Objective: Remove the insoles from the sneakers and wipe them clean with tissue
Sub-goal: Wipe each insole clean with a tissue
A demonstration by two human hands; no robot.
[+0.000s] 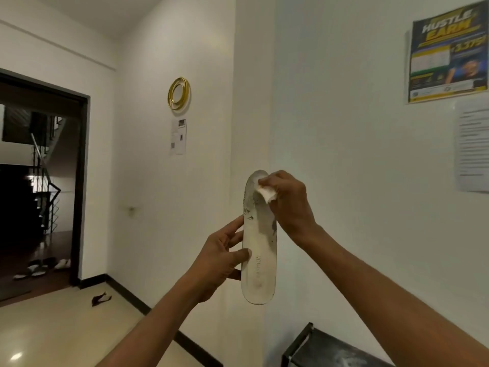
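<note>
A white insole point(259, 250) is held upright in front of me, toe end up, with grey dirt marks on its upper half and faint lettering near the heel. My left hand point(221, 258) grips its left edge at the lower middle, thumb on the front face. My right hand point(287, 200) pinches a crumpled white tissue point(267, 193) and presses it on the insole's toe end. No sneakers are in view.
A white wall corner stands right behind the insole. A dark shelf or rack point(325, 350) sits at the bottom right. An open dark doorway point(39, 181) with footwear point(39, 268) on its floor is at the left. A small dark object point(100, 299) lies on the tiled floor.
</note>
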